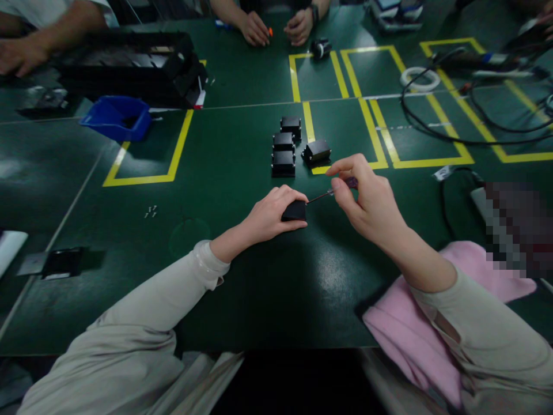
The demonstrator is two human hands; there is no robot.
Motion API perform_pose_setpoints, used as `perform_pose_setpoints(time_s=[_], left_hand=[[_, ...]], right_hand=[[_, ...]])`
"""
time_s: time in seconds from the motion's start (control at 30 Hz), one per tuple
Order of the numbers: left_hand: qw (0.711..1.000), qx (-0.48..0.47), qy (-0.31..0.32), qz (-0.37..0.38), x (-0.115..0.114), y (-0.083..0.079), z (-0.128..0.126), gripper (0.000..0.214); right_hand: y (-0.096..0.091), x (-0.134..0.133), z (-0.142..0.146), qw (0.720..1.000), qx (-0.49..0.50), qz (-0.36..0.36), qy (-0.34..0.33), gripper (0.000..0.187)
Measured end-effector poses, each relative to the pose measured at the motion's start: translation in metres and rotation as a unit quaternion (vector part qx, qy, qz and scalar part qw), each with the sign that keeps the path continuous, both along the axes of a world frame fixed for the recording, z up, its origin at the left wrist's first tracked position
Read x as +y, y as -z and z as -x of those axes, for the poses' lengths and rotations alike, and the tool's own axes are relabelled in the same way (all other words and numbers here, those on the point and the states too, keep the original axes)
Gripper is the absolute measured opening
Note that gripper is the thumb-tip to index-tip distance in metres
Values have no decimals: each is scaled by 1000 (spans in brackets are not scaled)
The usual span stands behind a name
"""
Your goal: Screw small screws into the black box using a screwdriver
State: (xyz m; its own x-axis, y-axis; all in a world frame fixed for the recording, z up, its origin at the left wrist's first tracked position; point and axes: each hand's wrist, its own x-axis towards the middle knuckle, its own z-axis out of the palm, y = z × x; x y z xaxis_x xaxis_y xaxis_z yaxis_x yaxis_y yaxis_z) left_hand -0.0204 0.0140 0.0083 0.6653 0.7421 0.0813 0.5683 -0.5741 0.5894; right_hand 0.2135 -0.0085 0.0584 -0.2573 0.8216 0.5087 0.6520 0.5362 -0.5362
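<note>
My left hand (271, 214) is closed over a small black box (294, 211) that rests on the green table (224, 173). My right hand (366, 199) pinches a thin screwdriver (328, 193) with a dark handle; its metal tip touches the box's upper right edge. Just beyond, several more black boxes (284, 151) stand in a short column, and another black box (317, 151) lies tilted beside them on a yellow tape line.
Tiny screws (150, 211) lie left of my hands. A blue bin (116, 117) and a black tray (129, 66) stand at the far left. Other people's hands (276, 27) rest at the far edge. Black cables (449, 124) loop at right. Pink cloth (432, 323) lies under my right arm.
</note>
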Motion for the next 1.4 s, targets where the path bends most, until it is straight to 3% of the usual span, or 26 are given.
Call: perform_pose_setpoints(time_s=[0.83, 1.4], left_hand=[[1000, -8, 2, -5, 0, 0, 0, 43], [1000, -7, 4, -5, 0, 0, 1, 43]], right_hand=[[3, -1, 0, 999, -38, -17, 33, 20], [2, 0, 1, 1000, -8, -16, 12, 17]])
